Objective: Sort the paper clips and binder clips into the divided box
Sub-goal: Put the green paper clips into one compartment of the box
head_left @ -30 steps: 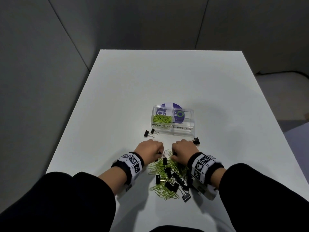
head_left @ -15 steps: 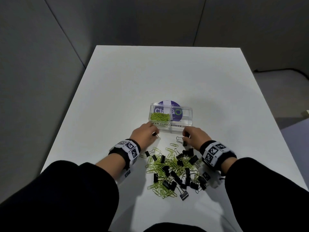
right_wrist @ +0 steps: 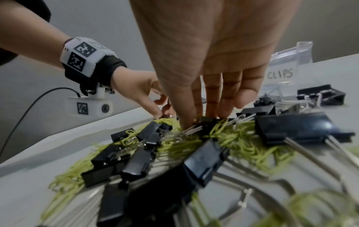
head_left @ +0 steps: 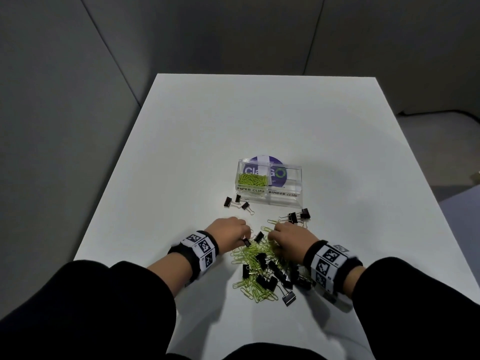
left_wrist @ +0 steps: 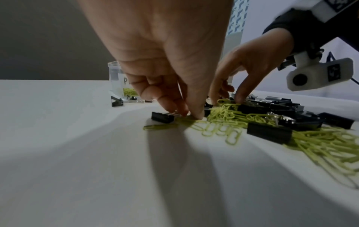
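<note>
On table: divided box [head_left: 270, 196] holding paper clips [head_left: 252, 179] left; right compartment's contents unclear.
Left hand [head_left: 228, 231] pinching binder clip [left_wrist: 162, 117]; right hand [head_left: 292, 236] fingers curling into pile [head_left: 265, 268].

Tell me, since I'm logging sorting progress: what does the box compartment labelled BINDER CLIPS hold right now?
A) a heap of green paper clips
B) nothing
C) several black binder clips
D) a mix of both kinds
B: in the head view the BINDER CLIPS compartment of the divided box shows only clear plastic, while the green paper clips sit in the PAPER CLIPS side and black binder clips lie on the table outside.
</note>
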A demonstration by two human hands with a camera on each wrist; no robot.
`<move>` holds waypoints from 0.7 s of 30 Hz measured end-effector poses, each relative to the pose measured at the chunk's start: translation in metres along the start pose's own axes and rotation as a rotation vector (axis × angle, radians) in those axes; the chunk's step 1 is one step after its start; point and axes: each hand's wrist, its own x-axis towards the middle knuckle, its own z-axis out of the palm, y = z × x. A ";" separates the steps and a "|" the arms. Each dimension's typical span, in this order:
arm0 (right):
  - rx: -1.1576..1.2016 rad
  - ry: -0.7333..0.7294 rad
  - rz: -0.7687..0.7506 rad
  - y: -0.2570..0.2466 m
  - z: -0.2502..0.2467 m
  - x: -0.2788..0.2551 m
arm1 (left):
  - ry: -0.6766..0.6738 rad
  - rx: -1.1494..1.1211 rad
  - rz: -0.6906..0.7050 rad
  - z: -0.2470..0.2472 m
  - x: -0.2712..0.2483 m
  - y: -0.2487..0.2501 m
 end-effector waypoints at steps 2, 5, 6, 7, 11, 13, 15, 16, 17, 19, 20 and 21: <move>0.018 0.013 0.024 -0.001 0.001 -0.001 | 0.002 0.013 0.007 -0.001 -0.002 -0.002; 0.046 0.022 0.029 0.000 0.003 -0.002 | 0.022 -0.010 0.028 -0.008 -0.004 -0.004; 0.047 0.025 0.023 0.001 0.003 -0.003 | 0.029 -0.026 0.029 -0.011 -0.004 -0.005; 0.042 0.032 0.014 0.002 0.004 -0.003 | 0.034 -0.039 0.027 -0.014 -0.005 -0.007; 0.023 0.046 -0.046 0.002 0.007 -0.007 | 0.076 0.022 0.001 -0.028 -0.002 -0.014; 0.043 0.067 -0.072 0.001 0.008 -0.009 | 0.116 0.048 -0.060 -0.033 0.005 -0.014; 0.066 0.098 -0.067 0.001 0.006 -0.011 | 0.151 0.033 -0.118 -0.034 0.014 -0.013; 0.072 0.105 -0.053 0.001 0.005 -0.012 | 0.178 0.019 -0.128 -0.033 0.018 -0.011; 0.071 0.106 -0.035 0.002 0.005 -0.013 | 0.210 0.004 -0.116 -0.030 0.021 -0.008; 0.050 0.100 0.001 0.004 0.006 -0.016 | 0.218 -0.001 -0.027 -0.024 0.026 0.002; 0.040 0.098 0.014 0.004 0.007 -0.019 | 0.173 0.013 0.030 -0.020 0.027 0.009; 0.038 0.098 0.022 0.004 0.008 -0.020 | 0.116 0.038 0.074 -0.017 0.027 0.014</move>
